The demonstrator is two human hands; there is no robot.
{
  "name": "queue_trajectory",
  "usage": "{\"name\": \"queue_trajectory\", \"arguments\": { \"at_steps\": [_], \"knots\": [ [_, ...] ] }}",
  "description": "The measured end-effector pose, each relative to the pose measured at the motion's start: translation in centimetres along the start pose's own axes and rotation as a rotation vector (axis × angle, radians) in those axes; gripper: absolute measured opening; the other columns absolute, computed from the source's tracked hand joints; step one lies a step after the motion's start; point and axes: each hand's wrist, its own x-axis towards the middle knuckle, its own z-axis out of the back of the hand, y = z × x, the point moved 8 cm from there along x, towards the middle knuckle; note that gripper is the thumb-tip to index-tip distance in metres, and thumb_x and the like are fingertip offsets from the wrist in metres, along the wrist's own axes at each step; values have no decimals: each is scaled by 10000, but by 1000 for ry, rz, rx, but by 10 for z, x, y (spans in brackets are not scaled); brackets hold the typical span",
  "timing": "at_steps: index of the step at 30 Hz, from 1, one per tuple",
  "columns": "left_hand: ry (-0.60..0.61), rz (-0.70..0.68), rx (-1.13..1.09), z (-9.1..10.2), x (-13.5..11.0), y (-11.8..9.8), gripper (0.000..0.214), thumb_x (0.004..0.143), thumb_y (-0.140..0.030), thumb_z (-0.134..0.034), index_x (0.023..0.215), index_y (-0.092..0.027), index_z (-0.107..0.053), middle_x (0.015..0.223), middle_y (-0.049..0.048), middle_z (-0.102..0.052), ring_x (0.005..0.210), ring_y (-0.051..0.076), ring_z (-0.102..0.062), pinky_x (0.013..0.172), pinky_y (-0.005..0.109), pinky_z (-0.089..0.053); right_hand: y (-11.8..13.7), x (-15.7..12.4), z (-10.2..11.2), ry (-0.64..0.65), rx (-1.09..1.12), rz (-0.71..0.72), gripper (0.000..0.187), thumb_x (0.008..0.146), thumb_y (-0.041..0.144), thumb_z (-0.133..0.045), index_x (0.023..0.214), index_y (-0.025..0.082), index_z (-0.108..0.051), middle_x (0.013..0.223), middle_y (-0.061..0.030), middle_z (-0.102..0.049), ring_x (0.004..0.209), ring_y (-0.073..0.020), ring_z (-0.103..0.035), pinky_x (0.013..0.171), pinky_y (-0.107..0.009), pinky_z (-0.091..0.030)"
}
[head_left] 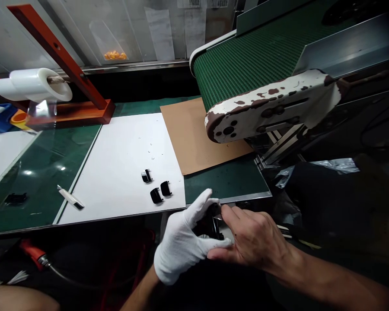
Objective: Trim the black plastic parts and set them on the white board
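Note:
My left hand (183, 239), in a white glove, grips a glossy black plastic part (215, 224) between its thumb and fingers, just in front of the table edge. At the right side of the same part is my right hand (254, 235), bare, with its fingers bent around it. Part of the black piece is hidden by the fingers. Three small black plastic parts with little pegs lie on the white sheet (123, 151): one upper part (146, 176), one right part (165, 188) and one lower part (156, 195).
A utility knife (70, 198) lies left of the parts. Another black part (16, 198) lies under clear film at far left. A film roll (35, 84) hangs on a red-brown stand (68, 56). Brown cardboard (194, 142) extends beneath a green conveyor belt (246, 65). An orange-handled tool (34, 252) is below.

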Motion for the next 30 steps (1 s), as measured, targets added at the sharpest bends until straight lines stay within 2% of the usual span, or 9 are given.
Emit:
{"name": "queue_trajectory", "arguments": {
  "at_steps": [9, 21, 27, 30],
  "knots": [
    [-22, 43, 4, 3, -1, 7, 874, 606, -320, -861, 1371, -173, -464, 1213, 95, -653, 1104, 262, -627, 1009, 355, -511, 5, 2, -1, -19, -60, 23, 818, 858, 737, -58, 680, 159, -609, 495, -26, -549, 388, -155, -506, 415, -298, -198],
    [-59, 139, -88, 2, -2, 15, 852, 576, -265, -878, 1332, -158, -500, 1201, 90, -661, 1101, 257, -630, 1031, 368, -492, 5, -3, -10, 4, -43, 33, 787, 869, 727, -76, 647, 181, -597, 486, -27, -544, 397, -161, -493, 405, -303, -163],
    [-38, 134, -60, 1, 1, 13, 838, 596, -264, -863, 1337, -149, -490, 1192, 104, -663, 1096, 269, -631, 1022, 395, -497, 4, -4, -8, -34, 2, 72, 703, 913, 672, -156, 609, 183, -560, 464, -3, -523, 383, -131, -479, 404, -288, -214],
    [-28, 105, -138, -3, 2, 9, 895, 581, -235, -876, 1369, -199, -454, 1208, 89, -653, 1124, 266, -614, 1026, 385, -491, 3, -5, 3, -134, 77, 67, 676, 888, 703, -225, 594, 179, -535, 470, 3, -502, 402, -120, -484, 421, -269, -280]
  ]
}}
